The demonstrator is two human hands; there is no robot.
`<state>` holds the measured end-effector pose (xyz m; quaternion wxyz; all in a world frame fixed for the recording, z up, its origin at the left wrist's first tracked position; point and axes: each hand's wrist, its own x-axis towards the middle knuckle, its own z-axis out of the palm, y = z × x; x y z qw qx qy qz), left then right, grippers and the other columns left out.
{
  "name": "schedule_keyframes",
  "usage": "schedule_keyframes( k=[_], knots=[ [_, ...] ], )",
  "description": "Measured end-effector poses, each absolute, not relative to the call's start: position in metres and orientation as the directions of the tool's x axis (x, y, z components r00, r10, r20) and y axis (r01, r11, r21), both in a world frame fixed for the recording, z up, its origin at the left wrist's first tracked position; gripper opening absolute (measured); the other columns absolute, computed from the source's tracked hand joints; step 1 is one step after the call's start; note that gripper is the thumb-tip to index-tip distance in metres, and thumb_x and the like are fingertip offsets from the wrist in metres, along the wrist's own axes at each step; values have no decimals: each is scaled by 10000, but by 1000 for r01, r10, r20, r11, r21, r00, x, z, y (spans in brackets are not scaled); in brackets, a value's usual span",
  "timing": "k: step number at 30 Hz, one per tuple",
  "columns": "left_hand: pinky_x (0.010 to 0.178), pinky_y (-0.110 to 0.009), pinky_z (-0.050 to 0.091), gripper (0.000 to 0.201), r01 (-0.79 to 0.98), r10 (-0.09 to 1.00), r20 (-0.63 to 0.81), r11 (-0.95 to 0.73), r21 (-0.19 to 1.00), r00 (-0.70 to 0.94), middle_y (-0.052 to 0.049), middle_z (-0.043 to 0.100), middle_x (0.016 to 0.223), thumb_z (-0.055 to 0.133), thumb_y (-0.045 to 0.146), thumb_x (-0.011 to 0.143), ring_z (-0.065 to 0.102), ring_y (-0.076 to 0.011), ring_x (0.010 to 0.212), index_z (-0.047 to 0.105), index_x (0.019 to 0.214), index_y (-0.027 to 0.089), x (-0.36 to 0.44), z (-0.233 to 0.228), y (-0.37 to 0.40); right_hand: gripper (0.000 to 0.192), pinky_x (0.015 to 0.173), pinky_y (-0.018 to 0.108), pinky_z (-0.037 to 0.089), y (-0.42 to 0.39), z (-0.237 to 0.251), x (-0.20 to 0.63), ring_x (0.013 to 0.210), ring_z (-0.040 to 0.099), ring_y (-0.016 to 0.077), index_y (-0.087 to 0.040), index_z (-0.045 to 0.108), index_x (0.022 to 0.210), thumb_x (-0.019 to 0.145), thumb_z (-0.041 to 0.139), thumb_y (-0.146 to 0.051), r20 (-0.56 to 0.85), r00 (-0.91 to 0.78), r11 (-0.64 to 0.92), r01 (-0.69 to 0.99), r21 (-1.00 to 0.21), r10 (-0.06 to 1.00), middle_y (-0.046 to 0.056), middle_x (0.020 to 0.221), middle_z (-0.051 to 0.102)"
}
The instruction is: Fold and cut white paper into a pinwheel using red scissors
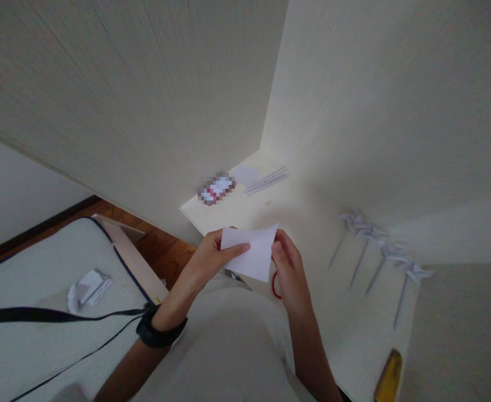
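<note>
A sheet of white paper point(256, 259) is held up in front of my body, over the near edge of the table. My left hand point(214, 257) grips its left side, thumb flat on top and the other fingers beneath. At the sheet's right edge, my right hand point(289, 268) pinches with thumb and fingers. Beside the right hand shows a red loop point(275, 286), perhaps a scissors handle, partly hidden by hand and paper.
Several white paper pinwheels on sticks point(365, 229) lie along the table's right side. Toward the back corner are thin sticks point(268, 181), a paper square point(245, 175) and a blurred-out object point(216, 188). A yellow object point(388, 375) lies front right; folded papers point(90, 287) rest on the mattress point(32, 268).
</note>
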<state>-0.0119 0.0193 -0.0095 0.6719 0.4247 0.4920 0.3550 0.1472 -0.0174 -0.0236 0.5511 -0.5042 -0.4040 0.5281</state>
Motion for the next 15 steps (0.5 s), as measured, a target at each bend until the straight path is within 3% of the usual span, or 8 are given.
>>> schedule_keyframes(
  k=[5,15],
  knots=[
    [522,-253,474,234,-62,889,-403,425,903,216,-26,714,677,806,368,684,608,-157,546,712,740,161,-8,-12,17,189,594,241,419,-15,-18,145,670,543,150,-216,616,770,851,629,-386,-87,166,-71,-100,-992,982,-17,720,591],
    [511,-267,511,306,-41,861,-458,478,878,221,-74,763,721,813,428,665,653,-189,568,753,762,144,-9,-10,14,173,639,262,416,-15,-30,145,715,532,159,-198,650,802,857,630,-361,-38,264,-58,68,-996,964,3,746,619]
  ],
)
